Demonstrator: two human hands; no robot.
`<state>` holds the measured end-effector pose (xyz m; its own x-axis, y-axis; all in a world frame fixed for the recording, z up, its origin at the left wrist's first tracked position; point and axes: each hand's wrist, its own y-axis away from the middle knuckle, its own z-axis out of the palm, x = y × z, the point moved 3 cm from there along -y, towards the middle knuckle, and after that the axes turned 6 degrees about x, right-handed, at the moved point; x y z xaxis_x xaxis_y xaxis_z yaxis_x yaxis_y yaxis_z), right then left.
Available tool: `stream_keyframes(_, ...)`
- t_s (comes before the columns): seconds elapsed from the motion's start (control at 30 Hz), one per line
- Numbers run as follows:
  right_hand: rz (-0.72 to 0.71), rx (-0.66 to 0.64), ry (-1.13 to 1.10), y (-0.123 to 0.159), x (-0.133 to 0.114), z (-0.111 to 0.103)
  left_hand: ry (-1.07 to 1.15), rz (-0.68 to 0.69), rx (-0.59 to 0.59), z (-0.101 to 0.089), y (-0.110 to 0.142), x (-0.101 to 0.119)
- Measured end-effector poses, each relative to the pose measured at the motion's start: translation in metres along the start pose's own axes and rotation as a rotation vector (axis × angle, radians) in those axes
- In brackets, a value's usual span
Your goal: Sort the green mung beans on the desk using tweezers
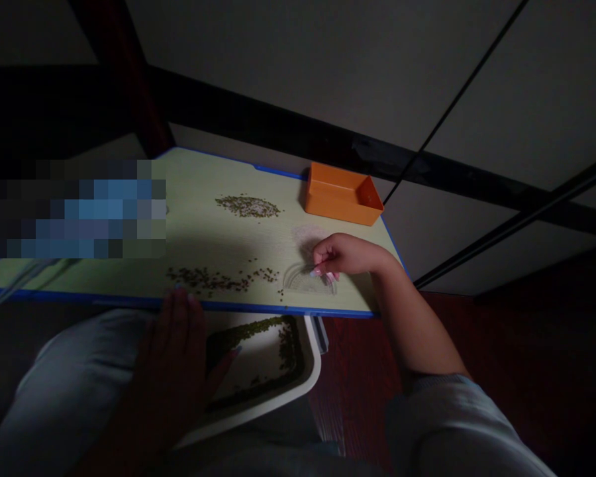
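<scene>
My right hand [336, 255] is over the right part of a pale tabletop, with fingers curled in and thumb and fingertips close together. Its fingertips overlap the curved edge of a clear protractor [302, 283]; whether they grip it or something small cannot be made out. My left hand [179, 331] reaches to the table's near blue edge, its fingers stretched out and the thumb over a white tub [314, 371]. Small dark beans or seeds [218, 281] lie scattered just beyond my left fingertips. A greener, denser patch of seeds [248, 205] is spread farther back.
An orange open box [345, 199] stands at the table's back right corner. More green seeds [258, 328] line the tub below the near edge. At left a blurred-out area covers part of the table [189, 172]. Cabinet panels [328, 79] rise close behind.
</scene>
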<state>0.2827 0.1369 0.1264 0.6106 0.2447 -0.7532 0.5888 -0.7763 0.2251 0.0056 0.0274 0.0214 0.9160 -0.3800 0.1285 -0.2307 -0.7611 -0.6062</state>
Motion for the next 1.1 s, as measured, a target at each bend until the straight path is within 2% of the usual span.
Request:
stream_keyframes(0.1, -0.003, 0.029, 0.02, -0.001, 0.0, 0.0, -0.001, -0.006, 0.004, -0.001, 0.0, 0.001)
stream_keyframes(0.47, -0.052, -0.021, -0.049, -0.001, -0.006, 0.006, -0.004, 0.012, -0.016, 0.0, 0.0, 0.001)
stream_keyframes(0.97, -0.025, -0.111, -0.082, -0.002, -0.002, 0.011, -0.002, 0.015, -0.007, -0.002, 0.0, 0.002)
stream_keyframes(1.1, -0.022, -0.085, -0.049, -0.001, -0.001, 0.009, 0.009, 0.02, -0.011, -0.002, 0.0, 0.001)
